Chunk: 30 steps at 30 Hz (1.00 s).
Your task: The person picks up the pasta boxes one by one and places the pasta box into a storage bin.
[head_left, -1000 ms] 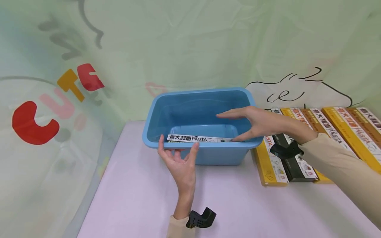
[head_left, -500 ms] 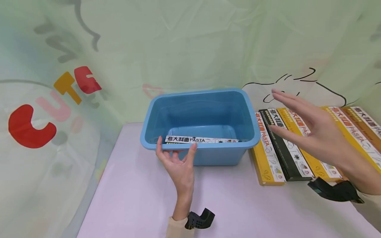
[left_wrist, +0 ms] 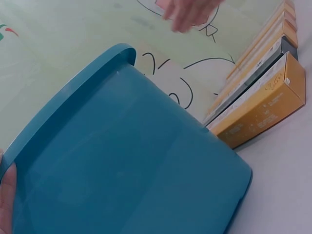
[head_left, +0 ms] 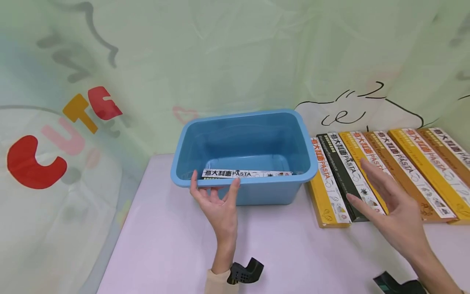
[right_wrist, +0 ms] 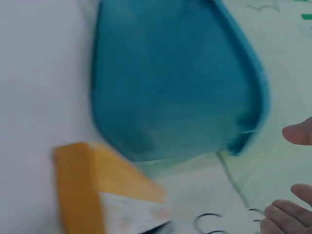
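A blue bin stands on the table, and a pasta box lies inside along its near wall. My left hand holds the bin's near rim, with fingertips over the edge beside the box; part of its thumb side shows at the left wrist view's edge. Above the row of pasta boxes at the right, my right hand is spread with nothing in it, nearest to the black box. Its fingers also appear at the right edge of the right wrist view.
Several pasta boxes lie side by side right of the bin, the nearest one a yellow box close to the bin's right side. Behind the table hangs a green printed sheet.
My right hand has come out of the bin, moved right over the boxes and then lower toward the table's front. The left hand has stayed on the rim.
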Tool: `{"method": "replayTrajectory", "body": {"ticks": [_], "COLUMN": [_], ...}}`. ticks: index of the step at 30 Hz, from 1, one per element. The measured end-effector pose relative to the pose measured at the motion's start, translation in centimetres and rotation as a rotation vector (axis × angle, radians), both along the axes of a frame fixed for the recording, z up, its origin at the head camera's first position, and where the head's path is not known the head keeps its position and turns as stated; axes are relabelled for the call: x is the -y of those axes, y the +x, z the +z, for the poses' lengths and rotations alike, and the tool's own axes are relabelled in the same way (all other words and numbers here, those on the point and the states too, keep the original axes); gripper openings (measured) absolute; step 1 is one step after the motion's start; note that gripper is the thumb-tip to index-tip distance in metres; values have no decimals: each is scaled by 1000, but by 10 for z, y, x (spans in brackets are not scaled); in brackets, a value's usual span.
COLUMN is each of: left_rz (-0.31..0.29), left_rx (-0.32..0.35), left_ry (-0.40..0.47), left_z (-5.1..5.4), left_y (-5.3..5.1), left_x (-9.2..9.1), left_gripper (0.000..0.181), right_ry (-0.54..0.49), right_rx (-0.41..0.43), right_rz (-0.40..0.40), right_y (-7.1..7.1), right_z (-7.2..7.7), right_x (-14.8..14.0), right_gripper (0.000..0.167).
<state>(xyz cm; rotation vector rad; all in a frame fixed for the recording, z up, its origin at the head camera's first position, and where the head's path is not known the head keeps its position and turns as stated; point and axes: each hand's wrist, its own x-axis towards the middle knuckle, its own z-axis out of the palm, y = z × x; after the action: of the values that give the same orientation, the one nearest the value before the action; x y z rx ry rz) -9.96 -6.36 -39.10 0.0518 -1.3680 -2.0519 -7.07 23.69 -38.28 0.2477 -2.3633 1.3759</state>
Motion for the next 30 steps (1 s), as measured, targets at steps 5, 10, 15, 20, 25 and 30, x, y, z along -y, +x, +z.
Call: {"method": "replayTrajectory", "body": {"ticks": [5,10,15,20,25,30], "left_rz": [-3,3,2,1,8,8], "left_rx": [8,5,2,2,-3,3], "left_ry": [2,-1,0,-3,-13,-8], "left_z": [0,1,0,0,0,0], "left_y": [1,1,1,1,0,1], "left_x": [0,1,1,1,1,1], "left_gripper": [102,102,101,102,101,101], "right_ry": [27,-48,-70,-24,1,55], "right_rx": [90,217,284,398,415,433], "right_rz": [-34,-21,-59,-113,-145,-165], "right_y": [7,11,14,14,6,-1], "right_z": [-38,-64,-76,-78,-81,-84], "right_x": [6,14,22,29,36,40], "right_gripper": [84,87,92,105,114,120]}}
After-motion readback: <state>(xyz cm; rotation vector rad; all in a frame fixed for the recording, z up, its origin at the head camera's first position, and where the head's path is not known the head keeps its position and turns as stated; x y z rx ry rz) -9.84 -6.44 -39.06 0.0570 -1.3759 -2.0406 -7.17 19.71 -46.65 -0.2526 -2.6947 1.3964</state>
